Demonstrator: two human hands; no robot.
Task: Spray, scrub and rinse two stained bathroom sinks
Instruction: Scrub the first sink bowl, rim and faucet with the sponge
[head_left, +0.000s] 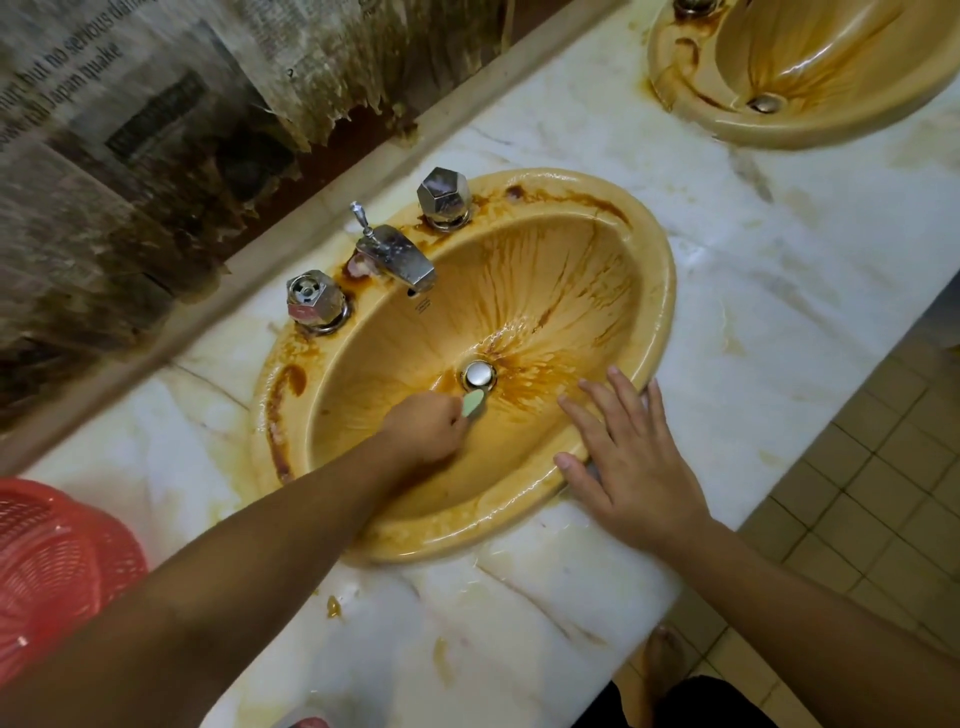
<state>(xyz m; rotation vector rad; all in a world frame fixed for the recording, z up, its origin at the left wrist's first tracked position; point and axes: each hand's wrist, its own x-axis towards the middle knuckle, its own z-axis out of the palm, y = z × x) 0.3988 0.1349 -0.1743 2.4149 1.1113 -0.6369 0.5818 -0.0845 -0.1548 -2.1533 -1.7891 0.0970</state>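
Note:
A yellow oval sink (660, 291) streaked with brown stains is set in a white marble counter (779, 270). My left hand (423, 428) is inside the bowl, gripping a pale green brush (474, 402) whose head presses the basin just below the metal drain plug (479, 374). My right hand (631, 457) lies flat with spread fingers on the sink's near right rim. A second stained yellow sink (691, 78) sits at the top right, partly out of frame.
A chrome faucet (397, 254) with two faceted knobs (443, 197) (311, 299) stands at the sink's back. Torn, stained newspaper (104, 130) covers the wall. A red plastic basket (47, 561) stands on the counter's left. Tiled floor (883, 493) lies right of the counter edge.

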